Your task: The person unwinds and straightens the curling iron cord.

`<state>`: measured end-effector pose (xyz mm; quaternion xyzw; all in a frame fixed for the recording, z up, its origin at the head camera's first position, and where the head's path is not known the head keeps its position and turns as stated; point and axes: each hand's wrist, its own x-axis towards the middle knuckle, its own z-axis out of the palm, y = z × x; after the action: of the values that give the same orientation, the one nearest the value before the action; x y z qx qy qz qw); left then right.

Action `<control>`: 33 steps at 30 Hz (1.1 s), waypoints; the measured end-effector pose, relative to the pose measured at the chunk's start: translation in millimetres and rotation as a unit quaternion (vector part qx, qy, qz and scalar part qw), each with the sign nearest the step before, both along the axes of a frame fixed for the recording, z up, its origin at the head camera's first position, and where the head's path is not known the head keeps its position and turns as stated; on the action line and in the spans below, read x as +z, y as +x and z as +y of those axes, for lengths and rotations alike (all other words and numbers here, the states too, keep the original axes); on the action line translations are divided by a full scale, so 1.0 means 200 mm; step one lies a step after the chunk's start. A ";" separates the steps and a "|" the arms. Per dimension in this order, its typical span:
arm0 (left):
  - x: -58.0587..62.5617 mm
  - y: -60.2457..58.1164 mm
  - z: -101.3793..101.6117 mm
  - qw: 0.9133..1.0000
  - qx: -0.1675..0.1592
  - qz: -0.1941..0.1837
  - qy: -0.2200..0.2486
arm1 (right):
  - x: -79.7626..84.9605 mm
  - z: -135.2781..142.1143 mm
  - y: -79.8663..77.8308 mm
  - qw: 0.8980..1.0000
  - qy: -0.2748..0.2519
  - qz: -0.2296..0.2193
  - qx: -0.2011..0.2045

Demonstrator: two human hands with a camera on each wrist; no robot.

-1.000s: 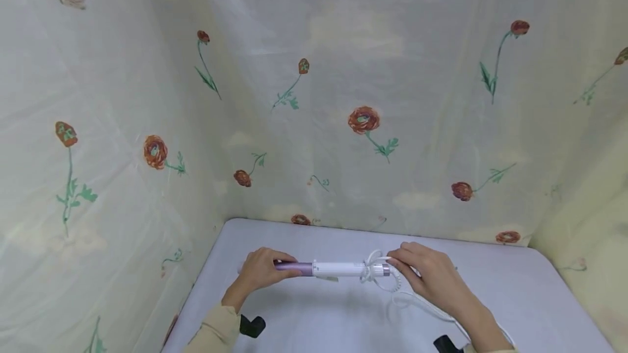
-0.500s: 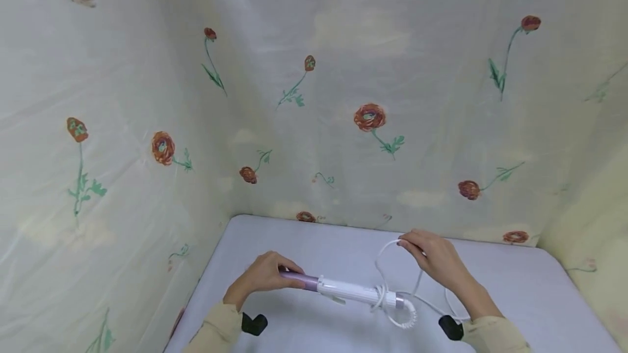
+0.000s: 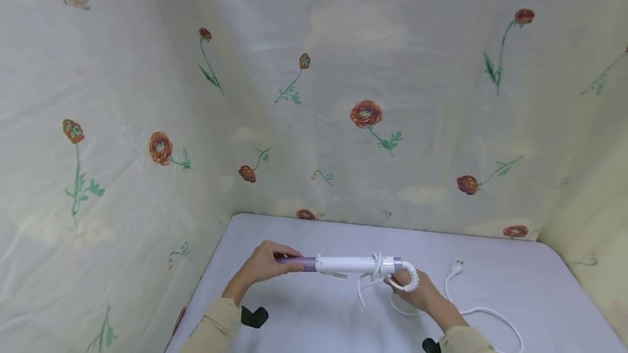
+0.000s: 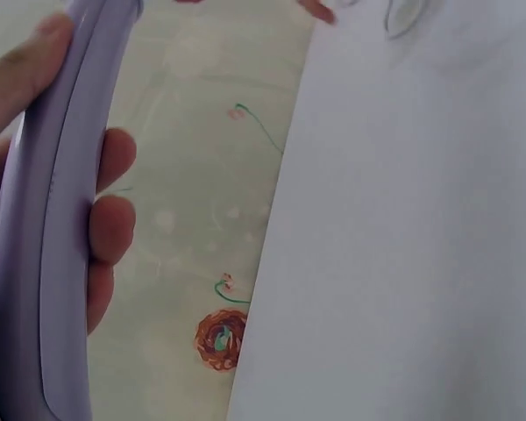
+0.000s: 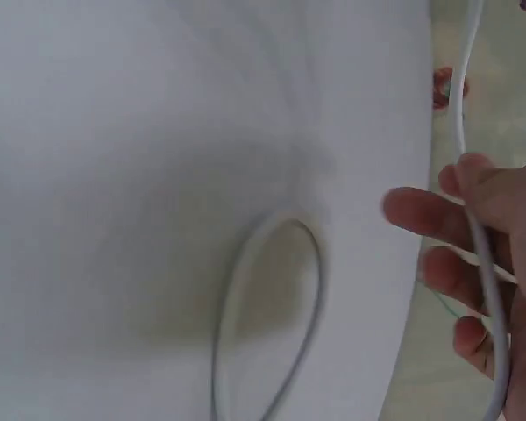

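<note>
My left hand (image 3: 266, 262) grips the purple end of a slim purple-and-white hair iron (image 3: 343, 264), held level above the table. In the left wrist view, thumb and fingers wrap its smooth purple body (image 4: 57, 219). Near the iron's other end, a white power cord (image 3: 378, 267) is looped around the white part. It leaves that end through a coiled sleeve (image 3: 411, 279). My right hand (image 3: 424, 290) is below this end, partly behind the coil. The right wrist view has its thumb and finger pinching the cord (image 5: 460, 105), which runs down across the palm.
The two-pin plug (image 3: 456, 268) lies on the right of the white table (image 3: 294, 233), with cord curving toward the front edge. Floral cloth (image 3: 417, 140) hangs behind the table and at both sides. A loop of cord (image 5: 228, 324) hangs over the table in the right wrist view.
My right hand has lifted cord up and away from the iron, then moved down under its end. The wrap has loosened, and the plug now shows on the table. The left hand keeps its grip.
</note>
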<state>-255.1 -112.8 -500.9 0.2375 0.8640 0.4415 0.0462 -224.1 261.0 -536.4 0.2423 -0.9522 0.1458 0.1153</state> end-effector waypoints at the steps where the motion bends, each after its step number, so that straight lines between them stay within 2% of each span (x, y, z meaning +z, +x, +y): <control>1: 0.00 0.00 0.00 1.000 0.013 0.007 -0.003 | -0.03 -0.02 0.02 1.000 0.005 0.015 0.003; 3: 0.01 -0.01 0.01 0.999 0.040 0.024 -0.010 | -0.07 -0.07 0.06 0.999 0.006 0.036 0.016; 4: 0.01 -0.01 0.01 0.998 0.052 0.030 -0.014 | -0.08 -0.10 0.07 0.999 -0.010 0.042 0.024; 6: 0.02 -0.02 0.01 0.996 0.075 0.033 -0.021 | -0.08 -0.17 0.10 0.998 -0.052 0.033 0.027; 8: 0.02 -0.02 0.02 0.995 0.093 0.032 -0.029 | -0.09 -0.23 0.11 0.992 -0.115 0.015 0.046; 11: 0.02 -0.02 0.02 0.993 0.107 0.024 -0.035 | -0.08 -0.30 0.13 0.975 -0.209 -0.024 0.070; 14: 0.03 -0.03 0.03 0.992 0.114 0.025 -0.037 | 0.00 -0.35 0.18 0.955 -0.280 -0.061 0.070; 17: 0.03 -0.03 0.04 0.992 0.116 0.029 -0.036 | 0.00 -0.37 0.20 0.943 -0.319 -0.072 0.053; 19: 0.03 -0.03 0.04 0.992 0.117 0.030 -0.038 | -0.02 -0.36 0.19 0.940 -0.329 -0.077 0.042; 21: 0.03 -0.03 0.04 0.992 0.117 0.032 -0.040 | -0.05 -0.36 0.17 0.941 -0.328 -0.070 0.034; 25: 0.02 -0.03 0.04 0.991 0.121 0.036 -0.050 | -0.04 -0.36 0.18 0.948 -0.313 -0.055 0.024; 30: 0.00 -0.02 0.06 0.988 0.126 0.059 -0.073 | -0.02 -0.37 0.20 0.959 -0.279 -0.048 -0.002; 33: 0.01 -0.02 0.07 0.985 0.129 0.073 -0.085 | 0.01 -0.36 0.21 0.965 -0.261 -0.032 -0.001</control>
<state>-258.7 -99.3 -499.3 0.1506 0.9229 0.3501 -0.0550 -182.3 188.0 -533.9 0.1979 -0.8845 0.3972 0.1439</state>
